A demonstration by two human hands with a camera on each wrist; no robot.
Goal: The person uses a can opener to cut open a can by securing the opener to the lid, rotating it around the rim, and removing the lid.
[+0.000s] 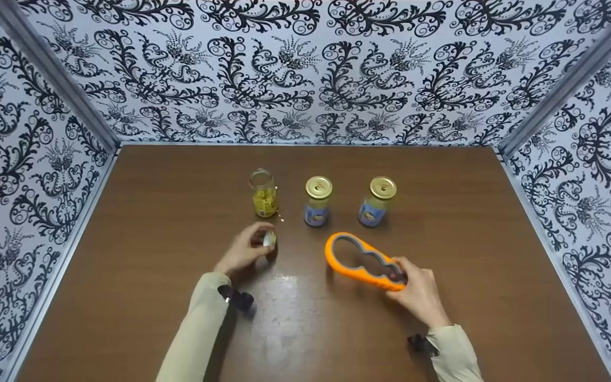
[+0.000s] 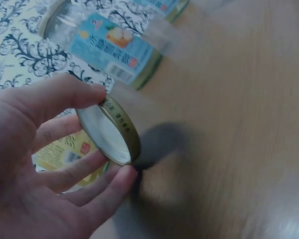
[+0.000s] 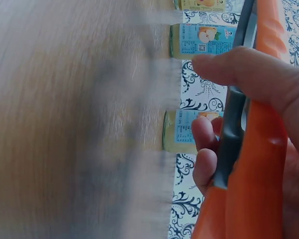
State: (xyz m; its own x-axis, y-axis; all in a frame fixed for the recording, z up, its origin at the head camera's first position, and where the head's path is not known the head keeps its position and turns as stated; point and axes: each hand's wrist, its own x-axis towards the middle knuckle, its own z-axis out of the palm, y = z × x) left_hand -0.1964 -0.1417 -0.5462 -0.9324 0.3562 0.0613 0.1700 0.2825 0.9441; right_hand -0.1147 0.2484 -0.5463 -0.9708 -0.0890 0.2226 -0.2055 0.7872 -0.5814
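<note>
A gold jar lid (image 2: 120, 127) with a white inside is pinched between thumb and fingers of my left hand (image 1: 245, 248), just above the table. Behind that hand stands an uncovered glass jar (image 1: 264, 200) with a yellow label. My right hand (image 1: 417, 289) grips one end of an orange jar opener (image 1: 356, 272) with grey inner edges, its large loop pointing left. In the right wrist view the fingers pass through the opener (image 3: 259, 144). Two jars with blue labels, a middle jar (image 1: 316, 204) and a right jar (image 1: 376, 204), stand upright with gold lids on.
A brown wooden table (image 1: 178, 180) lies under everything. Small pale bits (image 1: 281, 217) are scattered beside the yellow-labelled jar. Patterned black-and-white panels (image 1: 295, 69) enclose the table at the back and both sides.
</note>
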